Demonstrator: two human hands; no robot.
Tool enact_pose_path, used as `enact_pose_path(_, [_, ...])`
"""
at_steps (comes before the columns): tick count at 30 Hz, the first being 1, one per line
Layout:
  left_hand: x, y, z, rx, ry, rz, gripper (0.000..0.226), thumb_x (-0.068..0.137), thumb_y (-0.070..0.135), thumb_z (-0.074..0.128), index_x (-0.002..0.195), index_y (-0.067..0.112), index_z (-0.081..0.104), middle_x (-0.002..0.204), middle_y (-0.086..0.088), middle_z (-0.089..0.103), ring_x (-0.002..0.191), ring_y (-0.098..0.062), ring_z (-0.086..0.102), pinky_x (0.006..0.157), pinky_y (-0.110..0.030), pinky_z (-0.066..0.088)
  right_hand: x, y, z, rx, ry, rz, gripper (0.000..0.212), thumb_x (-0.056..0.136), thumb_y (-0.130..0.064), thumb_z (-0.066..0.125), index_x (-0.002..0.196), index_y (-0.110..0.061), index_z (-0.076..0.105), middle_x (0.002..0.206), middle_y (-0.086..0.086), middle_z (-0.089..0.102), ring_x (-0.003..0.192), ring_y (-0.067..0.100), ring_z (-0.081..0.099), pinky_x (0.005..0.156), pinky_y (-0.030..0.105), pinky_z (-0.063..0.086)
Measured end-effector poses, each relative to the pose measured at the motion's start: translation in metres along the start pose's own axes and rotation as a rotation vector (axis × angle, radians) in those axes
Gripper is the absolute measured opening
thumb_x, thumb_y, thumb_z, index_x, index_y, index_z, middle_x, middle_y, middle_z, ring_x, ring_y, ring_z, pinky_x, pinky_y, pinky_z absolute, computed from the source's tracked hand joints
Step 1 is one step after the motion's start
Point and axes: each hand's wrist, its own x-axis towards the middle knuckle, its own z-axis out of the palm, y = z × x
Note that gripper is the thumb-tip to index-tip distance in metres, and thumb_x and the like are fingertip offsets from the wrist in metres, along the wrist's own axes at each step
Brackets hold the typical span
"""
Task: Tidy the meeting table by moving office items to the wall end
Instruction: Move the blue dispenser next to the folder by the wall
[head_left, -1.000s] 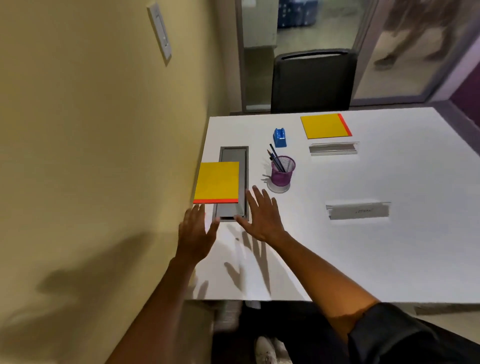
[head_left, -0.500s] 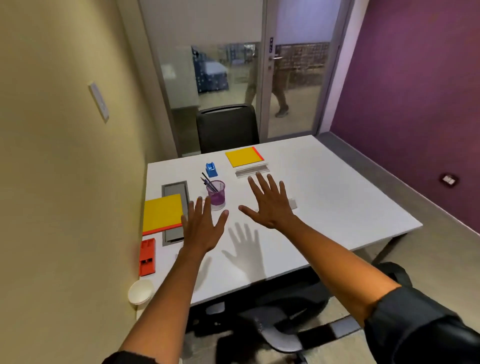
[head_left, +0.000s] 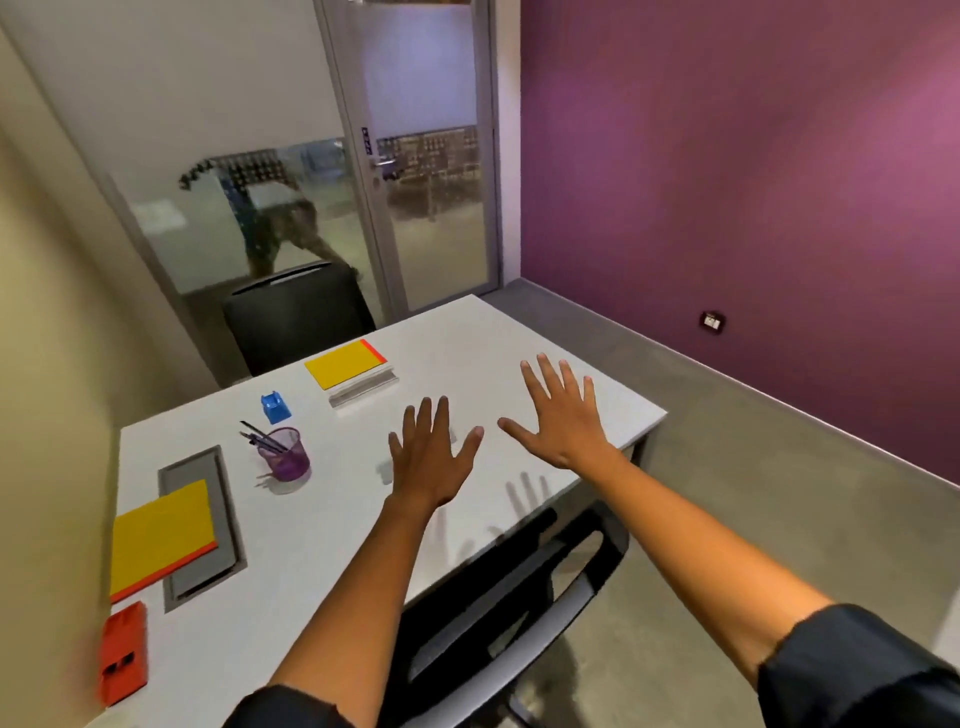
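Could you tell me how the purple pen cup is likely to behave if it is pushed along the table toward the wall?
The purple pen cup looks like thin translucent plastic, so probably light. Its pens lean out to one side above the rim, so a high push may tip it. The white table looks smooth, so a low push should slide it.

Bench (head_left: 519, 332) bare right of pen cup (head_left: 287, 460); stapler (head_left: 275, 408) and notebook (head_left: 345, 364) crowd behind it, notebook (head_left: 162, 537) left.

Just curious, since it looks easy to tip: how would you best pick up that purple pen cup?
Probably wrap the fingers round the purple cup's lower wall from its right side. It stands upright, and the pens lean out up-left, so top and left are crowded.
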Motion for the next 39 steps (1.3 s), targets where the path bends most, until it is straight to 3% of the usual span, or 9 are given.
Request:
enact_pose_path(12, [0.105,0.225,0.135,0.043,-0.076,0.115,0.086,0.081,0.077,0.017,0.153,0.031,0.001,0.163,0.0,-0.006,0.15,-0.027,-0.009,0.118,-0.055,-0.001,0.022,0.282,-0.021,-0.089,0.005,0.157,0.095,0.081,-0.084,0.017,0.155,-0.029,-0.005,0.164,0.003,-0.007,0.151,0.032,-0.004,0.119,0.06,0.004])
enact_pose_path(24, [0.218,0.383,0.234,0.037,-0.153,0.295,0.079,0.089,0.071,0.025,0.153,0.029,0.005,0.163,-0.003,-0.002,0.15,-0.029,-0.006,0.118,-0.059,0.004,0.056,0.469,-0.018,-0.034,0.032,0.31,0.094,0.08,-0.084,0.019,0.154,-0.031,-0.006,0.164,0.001,-0.009,0.151,0.03,-0.004,0.119,0.06,0.004])
enact_pose_path(39, [0.459,0.544,0.362,-0.049,-0.197,0.344,0.079,0.089,0.071,0.024,0.153,0.028,0.006,0.163,-0.005,0.001,0.15,-0.027,-0.006,0.117,-0.061,0.002,0.252,0.688,0.007,-0.07,0.024,0.385,0.095,0.079,-0.086,0.012,0.153,-0.033,-0.013,0.163,0.001,-0.013,0.151,0.03,-0.008,0.117,0.058,-0.003])
